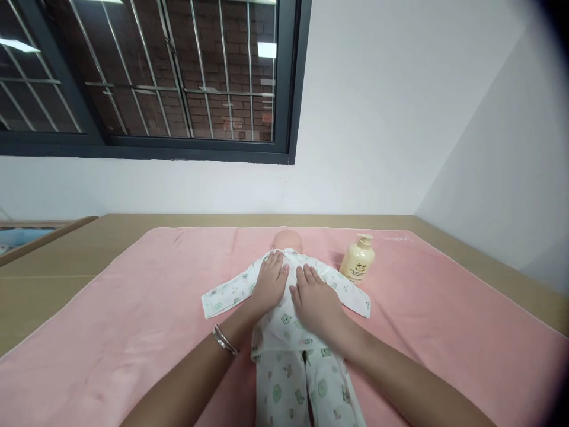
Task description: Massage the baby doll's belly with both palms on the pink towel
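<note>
A baby doll [288,239] lies on a pink sheet, its bald head at the far end. It wears a white long-sleeved top [284,325] printed with small green figures, and matching trousers [284,388]. Both sleeves spread out to the sides. My left hand [269,280] rests flat on the upper left of the top, fingers stretched toward the head; two thin bangles circle that wrist. On the right side of the top lies my right hand [317,301], palm down with fingers extended. The doll's face does not show.
A cream pump bottle [358,258] stands beside the right sleeve. The pink sheet [146,308] covers a wooden surface [57,287] that meets a white wall [360,118]. A barred window [178,77] is above, and a wooden-edged thing with blue inside [20,236] is at far left.
</note>
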